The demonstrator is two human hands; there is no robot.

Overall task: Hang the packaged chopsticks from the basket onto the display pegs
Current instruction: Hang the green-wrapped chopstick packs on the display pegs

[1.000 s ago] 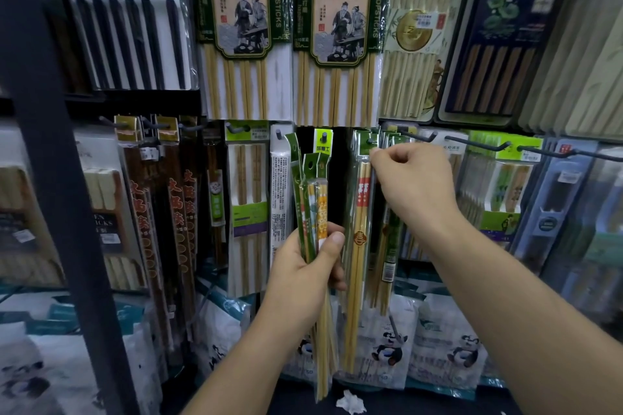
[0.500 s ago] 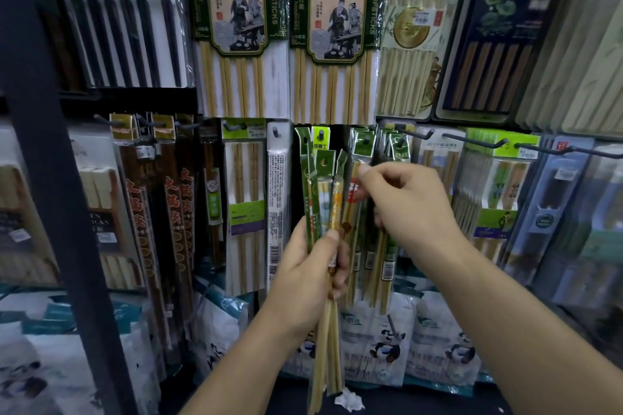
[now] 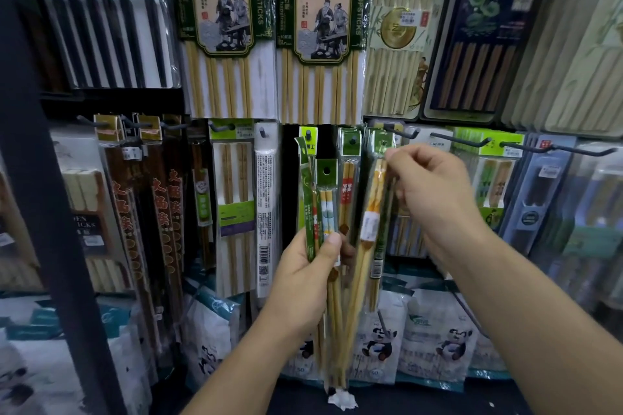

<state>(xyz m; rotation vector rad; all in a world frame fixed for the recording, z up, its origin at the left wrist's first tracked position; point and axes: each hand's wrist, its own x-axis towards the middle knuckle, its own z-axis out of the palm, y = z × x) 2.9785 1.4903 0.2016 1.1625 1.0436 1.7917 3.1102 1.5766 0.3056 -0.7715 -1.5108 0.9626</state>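
- A dark upright post [image 3: 43, 178] stands at the far left, with brown chopstick packs [image 3: 158, 212] hanging just beside it.
- The left hand [image 3: 303, 280] grips a bundle of packaged chopsticks [image 3: 320, 205] upright in front of the display. Its thumb presses across the front and its fingers curl behind.
- Just right of the bundle, a single pack [image 3: 371, 212] hangs tilted, its lower end slanting towards the bundle's bottom.
- The right hand [image 3: 435, 199] pinches that pack's top between thumb and forefinger, the other fingers curled, close below a bare display peg [image 3: 403, 133]. Whether the pack's hole is on the peg cannot be told.
- Further right, more hooks [image 3: 462, 141] jut out, and panda-printed bags [image 3: 435, 340] sit below.
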